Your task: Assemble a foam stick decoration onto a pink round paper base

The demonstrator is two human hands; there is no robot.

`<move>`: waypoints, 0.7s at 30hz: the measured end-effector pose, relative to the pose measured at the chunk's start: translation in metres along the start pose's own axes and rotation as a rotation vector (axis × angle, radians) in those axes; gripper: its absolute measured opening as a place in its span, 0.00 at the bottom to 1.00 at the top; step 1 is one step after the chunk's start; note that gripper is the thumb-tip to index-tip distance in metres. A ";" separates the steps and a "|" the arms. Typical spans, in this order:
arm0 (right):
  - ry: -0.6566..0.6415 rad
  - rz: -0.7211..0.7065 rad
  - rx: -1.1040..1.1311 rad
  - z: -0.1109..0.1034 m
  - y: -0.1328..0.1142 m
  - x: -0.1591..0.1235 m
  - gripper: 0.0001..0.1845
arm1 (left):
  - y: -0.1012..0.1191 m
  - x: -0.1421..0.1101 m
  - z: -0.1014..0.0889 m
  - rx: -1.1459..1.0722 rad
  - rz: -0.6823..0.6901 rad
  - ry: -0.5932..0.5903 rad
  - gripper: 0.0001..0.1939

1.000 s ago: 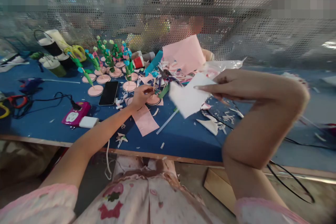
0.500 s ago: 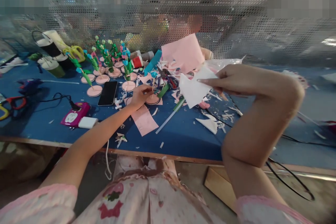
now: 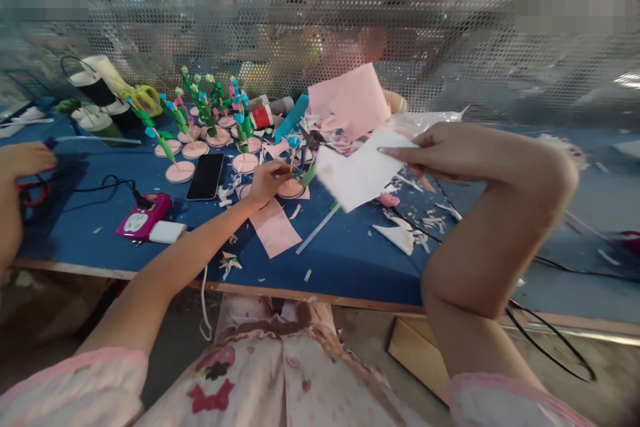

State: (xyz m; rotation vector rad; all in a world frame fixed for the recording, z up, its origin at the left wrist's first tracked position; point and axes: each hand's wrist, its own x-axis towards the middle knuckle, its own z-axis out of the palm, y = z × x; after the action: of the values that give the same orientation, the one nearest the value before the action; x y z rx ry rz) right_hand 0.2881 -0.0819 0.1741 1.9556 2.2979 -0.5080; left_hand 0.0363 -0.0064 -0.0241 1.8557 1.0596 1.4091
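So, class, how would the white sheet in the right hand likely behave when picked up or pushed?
The white sheet is probably light, since it looks thin. It seems fairly stiff: the right hand pinches only one edge, yet the rest juts out rather than hanging limp.

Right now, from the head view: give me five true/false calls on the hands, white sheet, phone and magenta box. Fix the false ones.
1. The right hand holds a white sheet. True.
2. The left hand is at a pink disc. True.
3. The phone lies to the right of the white sheet. False: the phone lies to its left.
4. Another person's hand shows at the left edge. True.
5. The magenta box is unplugged. False: a black plug sits in the magenta box.
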 end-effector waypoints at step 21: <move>-0.152 -0.030 0.015 -0.003 0.000 -0.003 0.31 | -0.005 0.001 0.001 0.027 -0.005 0.042 0.05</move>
State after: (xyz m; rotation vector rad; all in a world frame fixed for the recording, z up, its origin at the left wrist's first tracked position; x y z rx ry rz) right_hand 0.2893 -0.0841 0.1777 1.8226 2.2399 -0.6543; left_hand 0.0359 -0.0032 -0.0284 1.8485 1.1083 1.4439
